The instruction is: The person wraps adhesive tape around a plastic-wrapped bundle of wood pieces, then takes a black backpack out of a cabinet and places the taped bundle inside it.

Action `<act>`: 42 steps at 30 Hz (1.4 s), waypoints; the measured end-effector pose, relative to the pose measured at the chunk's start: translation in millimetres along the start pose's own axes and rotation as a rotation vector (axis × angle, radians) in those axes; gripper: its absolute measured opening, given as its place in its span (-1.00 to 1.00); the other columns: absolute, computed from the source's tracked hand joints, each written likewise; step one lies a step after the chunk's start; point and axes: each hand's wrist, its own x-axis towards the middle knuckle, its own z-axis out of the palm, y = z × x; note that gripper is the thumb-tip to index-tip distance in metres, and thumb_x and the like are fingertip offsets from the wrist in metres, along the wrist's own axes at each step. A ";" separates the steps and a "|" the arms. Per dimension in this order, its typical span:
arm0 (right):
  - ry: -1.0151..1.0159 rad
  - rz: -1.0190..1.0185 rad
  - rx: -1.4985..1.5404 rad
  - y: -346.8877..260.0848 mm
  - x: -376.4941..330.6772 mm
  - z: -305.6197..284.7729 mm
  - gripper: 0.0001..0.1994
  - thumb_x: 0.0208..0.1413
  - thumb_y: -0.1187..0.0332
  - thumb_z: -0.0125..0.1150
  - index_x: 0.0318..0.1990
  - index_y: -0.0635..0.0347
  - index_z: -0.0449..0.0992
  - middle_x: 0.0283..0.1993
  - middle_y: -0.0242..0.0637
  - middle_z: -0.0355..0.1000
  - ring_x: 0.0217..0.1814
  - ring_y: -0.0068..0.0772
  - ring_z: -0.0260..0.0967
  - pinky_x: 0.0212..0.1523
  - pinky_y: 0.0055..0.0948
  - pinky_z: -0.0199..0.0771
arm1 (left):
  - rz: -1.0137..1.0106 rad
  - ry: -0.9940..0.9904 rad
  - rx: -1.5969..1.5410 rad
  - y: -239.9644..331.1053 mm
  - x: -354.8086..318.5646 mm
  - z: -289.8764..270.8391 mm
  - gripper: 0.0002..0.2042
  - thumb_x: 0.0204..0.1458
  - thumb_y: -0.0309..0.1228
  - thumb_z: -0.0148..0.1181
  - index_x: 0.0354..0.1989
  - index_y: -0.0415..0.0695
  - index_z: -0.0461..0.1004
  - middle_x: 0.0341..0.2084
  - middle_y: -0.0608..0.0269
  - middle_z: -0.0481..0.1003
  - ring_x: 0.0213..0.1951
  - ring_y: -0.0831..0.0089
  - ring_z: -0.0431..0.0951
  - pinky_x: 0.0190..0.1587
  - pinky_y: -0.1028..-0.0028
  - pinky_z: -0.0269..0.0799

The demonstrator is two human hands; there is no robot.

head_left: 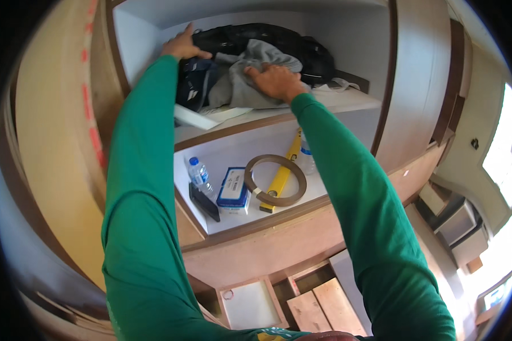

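On the upper shelf of a cabinet, a grey cloth lies bunched against a long black bag. My right hand is on the cloth, its fingers curled into the folds and partly hidden. At the left end of the pile is my left hand, fingers spread and thumb reaching toward the black bag. Just below it sits a dark item with white marks, possibly part of a bag. A white flat strip sticks out over the shelf's front edge.
The lower shelf holds a small water bottle, a dark flat case, a blue-and-white box, a brown edging roll and a yellow spirit level. Another bottle is partly behind my right arm. Open drawers are below.
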 end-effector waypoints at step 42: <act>0.636 -0.588 -0.187 -71.3 -126.4 -94.9 -0.67 0.16 0.24 0.15 -0.01 0.17 0.66 -0.18 0.08 0.62 -0.09 0.21 0.58 0.00 -0.01 0.58 | 0.533 0.862 -0.904 208.2 -115.5 -15.9 -0.73 -0.17 -0.34 0.39 -0.23 0.25 0.60 -0.33 0.47 0.49 -0.17 0.34 0.49 0.14 0.21 0.32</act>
